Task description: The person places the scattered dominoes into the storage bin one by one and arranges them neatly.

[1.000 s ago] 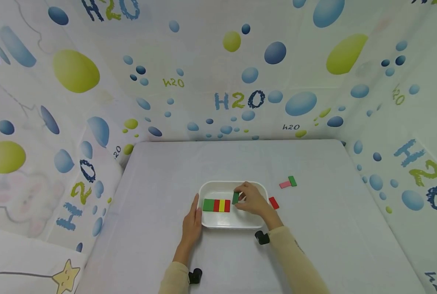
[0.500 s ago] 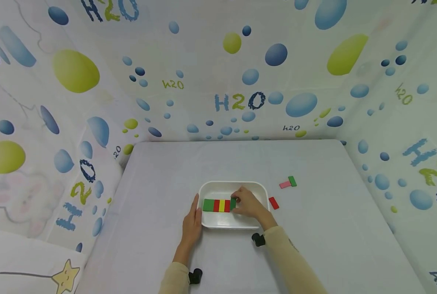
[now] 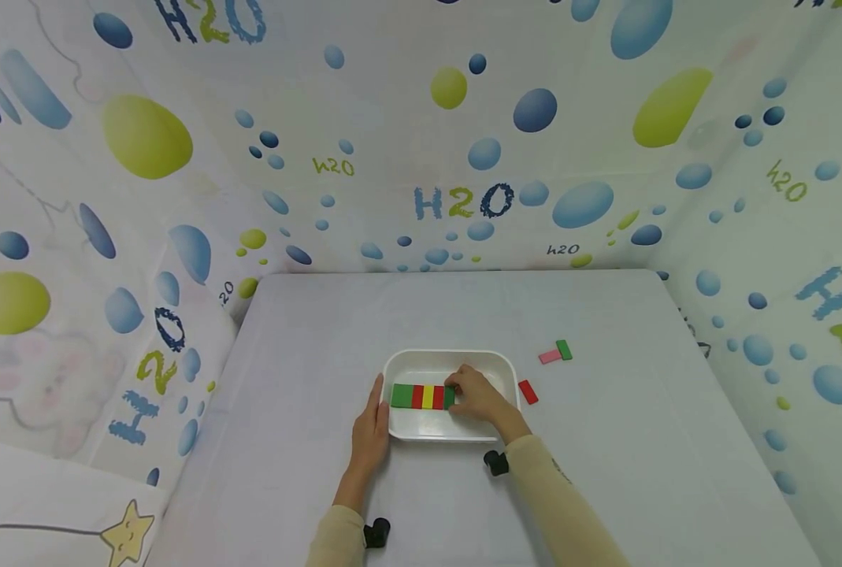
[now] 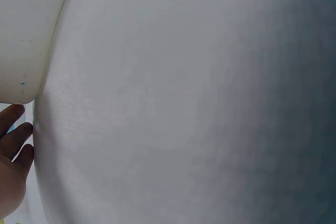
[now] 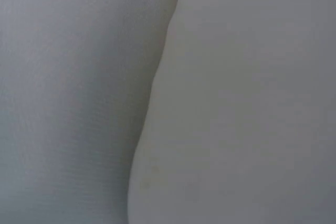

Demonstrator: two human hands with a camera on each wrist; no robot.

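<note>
A white tray (image 3: 449,432) holds a row of flat rectangular tiles: green (image 3: 402,396), red (image 3: 417,397), yellow (image 3: 428,397) and red (image 3: 438,398). My right hand (image 3: 482,399) pinches a dark green tile (image 3: 449,398) at the right end of this row, against the red one. My left hand (image 3: 369,437) rests along the tray's left side with straight fingers. In the left wrist view, fingertips of the left hand (image 4: 11,166) touch the tray wall (image 4: 31,40). The right wrist view has only a smooth pale surface (image 5: 236,103) beside grey cloth, no fingers.
Right of the tray, a red tile (image 3: 528,391) lies on the white tablecloth (image 3: 307,331). Farther back are a pink tile (image 3: 550,357) and a green tile (image 3: 564,350), touching each other. Patterned curtains (image 3: 385,118) stand behind and at both sides.
My right hand has moved left with the dark green tile and set it against the row's right end. The left hand and tray have stayed in place.
</note>
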